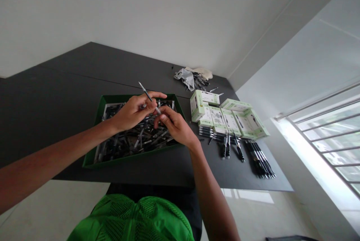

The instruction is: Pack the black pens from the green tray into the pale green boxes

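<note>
A slim pen (145, 92) with a dark middle and a clear end slants between my two hands, its thin tip pointing up and left. My left hand (132, 111) pinches it around the middle, with one finger stretched out to the right. At its lower end, the thumb and fingers of my right hand (178, 126) are closed on the clear part. Both hands are above a green tray (132, 156). Inside lies a jumble of black and clear pen parts (143, 136), partly hidden by my hands and left forearm.
To the right are pale green-and-white pen boxes (213, 119), some open. Several pens (226, 145) lie before them, beside a row of black pens (260, 160) near the table's right edge. Gloves (185, 78) and more pens (199, 80) are at the back, by the wall.
</note>
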Action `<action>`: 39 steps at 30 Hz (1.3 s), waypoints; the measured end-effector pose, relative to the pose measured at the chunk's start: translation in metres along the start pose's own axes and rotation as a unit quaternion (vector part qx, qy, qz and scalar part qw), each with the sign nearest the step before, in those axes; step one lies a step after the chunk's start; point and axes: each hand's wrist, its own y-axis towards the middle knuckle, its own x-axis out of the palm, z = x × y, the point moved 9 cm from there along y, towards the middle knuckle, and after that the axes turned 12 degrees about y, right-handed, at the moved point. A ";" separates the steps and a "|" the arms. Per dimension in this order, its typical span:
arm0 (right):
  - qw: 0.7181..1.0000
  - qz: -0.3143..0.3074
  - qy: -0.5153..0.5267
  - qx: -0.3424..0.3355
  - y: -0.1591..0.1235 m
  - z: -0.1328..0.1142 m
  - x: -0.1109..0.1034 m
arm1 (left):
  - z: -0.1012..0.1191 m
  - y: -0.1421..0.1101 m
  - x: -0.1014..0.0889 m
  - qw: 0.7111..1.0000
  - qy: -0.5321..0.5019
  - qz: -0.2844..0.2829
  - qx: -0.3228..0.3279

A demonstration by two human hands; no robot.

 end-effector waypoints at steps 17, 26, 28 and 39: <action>0.994 0.086 0.064 -0.013 0.002 0.007 -0.018 | 0.001 0.000 0.025 0.990 0.067 -0.106 0.057; 0.982 0.183 0.039 -0.034 -0.003 -0.003 -0.033 | 0.003 -0.002 0.033 0.990 0.049 -0.113 0.061; 0.980 0.192 0.036 -0.025 -0.004 -0.002 -0.032 | 0.001 -0.002 0.033 0.992 0.028 -0.120 0.038; 0.934 0.318 -0.160 0.022 -0.077 -0.049 -0.075 | -0.014 -0.009 0.025 0.979 -0.143 -0.124 -0.075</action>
